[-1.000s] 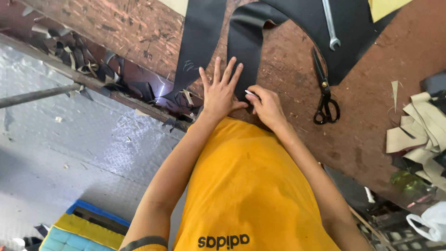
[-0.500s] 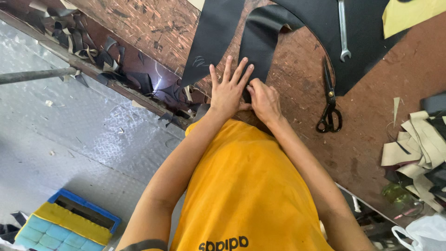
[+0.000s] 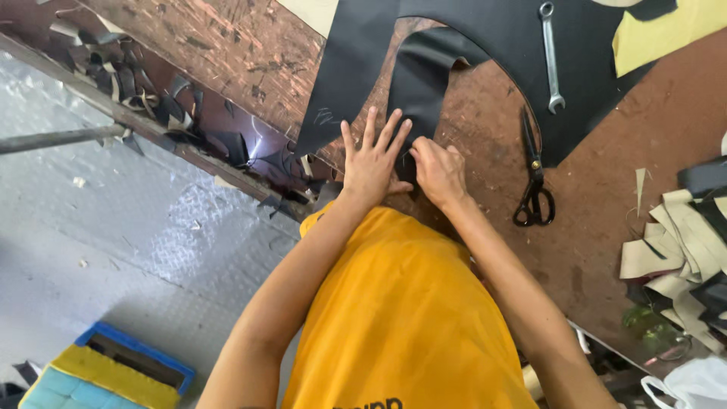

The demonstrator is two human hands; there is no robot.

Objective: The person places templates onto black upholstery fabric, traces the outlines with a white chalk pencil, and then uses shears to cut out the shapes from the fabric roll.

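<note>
Black sheet strip [image 3: 424, 83], left hand [image 3: 372, 163] flat, grip released, right hand [image 3: 439, 173] grip pinching it

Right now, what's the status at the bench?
Left hand flat, fingers spread on black sheet. Right hand curled at its edge. Scissors and wrench lie apart, untouched.

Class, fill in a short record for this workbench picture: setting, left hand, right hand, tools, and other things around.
Setting: brown wooden workbench, seen from above
Left hand: flat, fingers spread, pressing on the black sheet
Right hand: fingers curled at the sheet's edge, beside the left hand
Tools: black scissors and a metal wrench, both lying untouched
Other things: pile of beige and black offcuts at the right; black scraps along the bench edge; blue crate on the floor
</note>
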